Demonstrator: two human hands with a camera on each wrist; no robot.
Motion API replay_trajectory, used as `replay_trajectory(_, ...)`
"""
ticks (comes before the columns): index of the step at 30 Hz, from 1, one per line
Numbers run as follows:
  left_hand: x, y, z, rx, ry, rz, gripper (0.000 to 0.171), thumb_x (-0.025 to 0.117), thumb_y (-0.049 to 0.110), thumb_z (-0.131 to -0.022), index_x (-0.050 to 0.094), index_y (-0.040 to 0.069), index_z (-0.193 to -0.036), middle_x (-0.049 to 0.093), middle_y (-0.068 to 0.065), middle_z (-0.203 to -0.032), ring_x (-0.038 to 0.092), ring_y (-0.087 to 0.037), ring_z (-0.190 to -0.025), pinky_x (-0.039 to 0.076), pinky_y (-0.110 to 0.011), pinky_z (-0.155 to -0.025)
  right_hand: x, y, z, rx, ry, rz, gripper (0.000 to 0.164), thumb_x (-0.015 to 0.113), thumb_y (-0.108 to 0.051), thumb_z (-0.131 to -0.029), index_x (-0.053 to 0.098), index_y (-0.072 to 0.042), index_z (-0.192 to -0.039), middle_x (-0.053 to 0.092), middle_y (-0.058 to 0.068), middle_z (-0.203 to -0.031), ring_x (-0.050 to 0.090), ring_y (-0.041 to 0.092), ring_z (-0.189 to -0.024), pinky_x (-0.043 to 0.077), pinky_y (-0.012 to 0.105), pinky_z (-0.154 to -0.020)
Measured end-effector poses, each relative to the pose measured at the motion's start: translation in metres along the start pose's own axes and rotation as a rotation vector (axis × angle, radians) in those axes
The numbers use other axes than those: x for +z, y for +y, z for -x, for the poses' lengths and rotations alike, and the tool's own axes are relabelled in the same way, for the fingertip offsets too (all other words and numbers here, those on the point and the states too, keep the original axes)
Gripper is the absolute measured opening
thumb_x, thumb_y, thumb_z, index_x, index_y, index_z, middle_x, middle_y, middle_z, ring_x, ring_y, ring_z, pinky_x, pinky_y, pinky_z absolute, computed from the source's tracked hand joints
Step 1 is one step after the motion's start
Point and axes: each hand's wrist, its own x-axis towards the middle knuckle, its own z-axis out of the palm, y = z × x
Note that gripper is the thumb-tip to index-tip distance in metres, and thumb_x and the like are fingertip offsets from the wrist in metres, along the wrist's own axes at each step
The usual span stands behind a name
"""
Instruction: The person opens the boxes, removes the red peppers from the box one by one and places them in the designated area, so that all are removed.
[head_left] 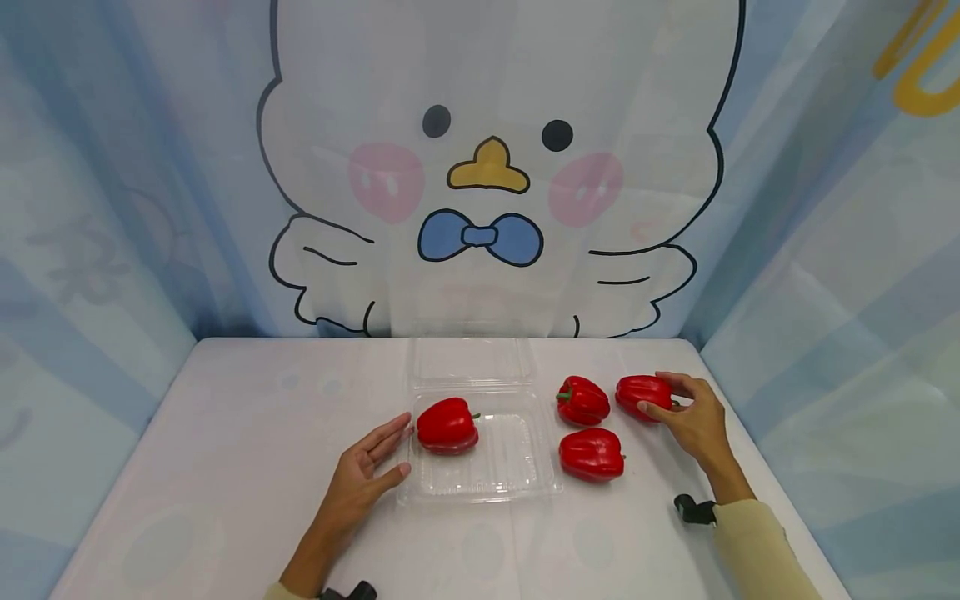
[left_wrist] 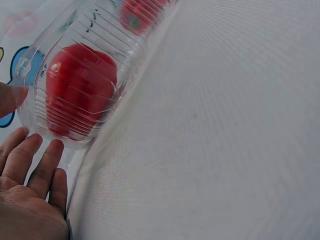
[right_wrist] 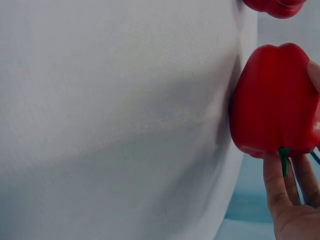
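A clear plastic clamshell container [head_left: 502, 475] lies with its lid [head_left: 472, 364] folded back on the far side. One red bell pepper [head_left: 447, 425] sits in its left part. My left hand [head_left: 356, 475] is beside the container's left wall, fingers mostly straight and fingertips right at the rim; the left wrist view shows the pepper through the ribbed wall. At the far right, my right hand [head_left: 697, 421] holds another red bell pepper [right_wrist: 272, 100] between thumb and fingers, at its green stem end. This pepper is close over the table in the right wrist view.
Two more red bell peppers, a far one [head_left: 583, 401] and a near one [head_left: 592, 455], lie between the container and my right hand. The white-covered table [head_left: 225, 467] ends at a printed curtain [head_left: 487, 292] behind, with more curtain at both sides.
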Motion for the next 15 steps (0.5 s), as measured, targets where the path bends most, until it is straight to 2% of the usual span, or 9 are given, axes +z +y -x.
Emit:
replay_trajectory(2,0.0,0.0,0.0,0.005,-0.003,0.001,0.068,0.076,0.009,-0.097,0.048,0.011,-0.159,0.048,-0.004,-0.166,0.04,-0.022,-0.157,0.039,-0.028,-0.119,0.001,-0.001,0.0,0.012,-0.002,0.008,0.069,0.087,-0.031,-0.09,0.058,-0.013,-0.151,0.054,0.02,-0.144,0.057,0.04,-0.132,0.058,0.013,-0.089)
replay_trajectory(4,0.0,-0.001,0.0,0.009,-0.007,0.005,0.069,0.076,0.008,-0.097,0.047,0.01,-0.159,0.048,-0.005,-0.166,0.04,-0.023,-0.157,0.039,-0.029,-0.119,0.001,-0.003,0.0,0.017,-0.002,0.012,0.07,0.086,-0.03,-0.091,0.057,-0.013,-0.152,0.054,0.02,-0.145,0.057,0.04,-0.133,0.063,0.029,-0.096)
replay_trajectory(6,0.0,-0.002,0.0,0.016,-0.01,0.007,0.068,0.076,0.007,-0.097,0.047,0.01,-0.159,0.048,-0.006,-0.166,0.04,-0.024,-0.157,0.039,-0.029,-0.119,0.001,-0.003,0.0,0.017,-0.002,0.016,0.07,0.086,-0.029,-0.091,0.056,-0.014,-0.153,0.053,0.021,-0.146,0.057,0.041,-0.133,0.061,0.044,-0.101)
replay_trajectory(8,-0.001,-0.002,0.0,0.022,-0.012,0.006,0.068,0.076,0.007,-0.097,0.047,0.009,-0.159,0.048,-0.007,-0.166,0.039,-0.025,-0.157,0.039,-0.028,-0.119,0.001,-0.004,0.0,0.016,-0.005,0.019,0.072,0.085,-0.029,-0.092,0.054,-0.013,-0.155,0.052,0.023,-0.147,0.056,0.044,-0.134,0.057,0.054,-0.103)
replay_trajectory(15,-0.001,-0.002,-0.001,0.019,-0.008,0.003,0.069,0.076,0.007,-0.097,0.048,0.01,-0.159,0.048,-0.005,-0.166,0.039,-0.024,-0.157,0.04,-0.025,-0.118,-0.004,-0.013,0.001,0.069,-0.024,0.034,0.077,0.085,-0.031,-0.092,0.05,-0.014,-0.159,0.049,0.027,-0.152,0.052,0.047,-0.136,0.058,0.061,-0.102)
